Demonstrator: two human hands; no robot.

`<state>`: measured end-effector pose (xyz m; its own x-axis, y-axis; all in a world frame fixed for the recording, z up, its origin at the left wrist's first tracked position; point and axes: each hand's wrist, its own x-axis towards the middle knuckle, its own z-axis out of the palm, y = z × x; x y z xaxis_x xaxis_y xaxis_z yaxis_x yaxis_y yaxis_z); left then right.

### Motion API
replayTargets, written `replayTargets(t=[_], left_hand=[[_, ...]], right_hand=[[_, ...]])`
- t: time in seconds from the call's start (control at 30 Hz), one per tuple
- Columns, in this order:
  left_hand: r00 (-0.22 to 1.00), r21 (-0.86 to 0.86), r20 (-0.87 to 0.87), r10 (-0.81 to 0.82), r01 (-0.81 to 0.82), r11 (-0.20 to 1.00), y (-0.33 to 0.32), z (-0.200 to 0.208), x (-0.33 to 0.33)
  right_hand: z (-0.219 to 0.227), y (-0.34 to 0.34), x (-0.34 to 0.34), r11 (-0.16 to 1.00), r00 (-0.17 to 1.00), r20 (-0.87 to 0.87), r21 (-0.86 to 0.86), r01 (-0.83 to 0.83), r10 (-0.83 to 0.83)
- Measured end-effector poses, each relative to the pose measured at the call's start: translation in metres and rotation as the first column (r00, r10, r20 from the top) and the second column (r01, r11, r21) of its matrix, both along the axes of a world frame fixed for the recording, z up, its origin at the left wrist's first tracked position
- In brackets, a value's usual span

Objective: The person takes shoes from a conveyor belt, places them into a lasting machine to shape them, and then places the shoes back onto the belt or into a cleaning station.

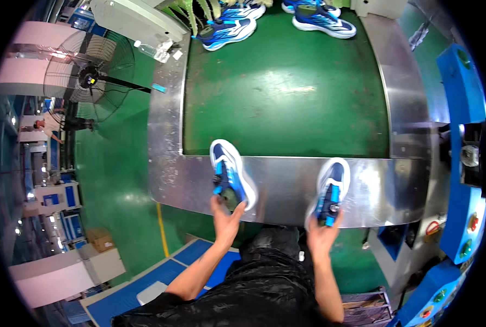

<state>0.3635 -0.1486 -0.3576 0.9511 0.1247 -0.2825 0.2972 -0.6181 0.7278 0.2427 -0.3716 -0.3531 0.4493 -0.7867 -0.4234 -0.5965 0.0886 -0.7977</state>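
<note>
Your left hand (226, 219) is gripping a blue-and-white sports shoe (232, 173) by its heel, and your right hand (324, 233) is gripping a matching white-soled sports shoe (333, 182) likewise. Both are pointing toes-away at the near edge of the silver metal surface (284, 188); other blue shoes (323, 24) are resting near the flat green panel's (286, 109) far edge.

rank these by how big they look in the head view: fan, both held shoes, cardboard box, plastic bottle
1. Fan
2. Left held shoe and right held shoe: too alike to rank
3. Cardboard box
4. Plastic bottle
</note>
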Motion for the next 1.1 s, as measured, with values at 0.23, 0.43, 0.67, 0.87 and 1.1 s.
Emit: replayTargets(t=[0.23,0.43,0.67,0.87,1.1], left_hand=[[0.977,-0.447,-0.142,-0.161,0.081,0.891,0.013,-0.041,0.109],[0.534,-0.653,-0.222,-0.816,0.54,0.531,-0.082,0.087,0.106],[-0.455,-0.528,0.034,-0.89,0.748,-0.402,-0.123,0.227,0.045],[-0.957,-0.895,-0.21,-0.202,0.271,-0.354,-0.002,0.259,-0.144],[-0.97,-0.629,0.098,0.222,-0.233,-0.742,0.159,0.254,-0.275]], right_hand=[[-0.009,-0.03,0.011,0.92,0.994,-0.005,0.379,0.1,-0.106],[0.133,0.023,-0.046,0.86,0.719,0.485,0.38,0.339,-0.498],[0.23,0.248,-0.1,0.45,0.486,0.595,-0.222,0.865,-0.64],[0.268,0.539,-0.126,-0.301,-0.341,0.426,0.159,0.94,-0.838],[0.211,0.685,-0.09,-0.863,-0.942,0.08,-0.433,0.262,-0.326]])
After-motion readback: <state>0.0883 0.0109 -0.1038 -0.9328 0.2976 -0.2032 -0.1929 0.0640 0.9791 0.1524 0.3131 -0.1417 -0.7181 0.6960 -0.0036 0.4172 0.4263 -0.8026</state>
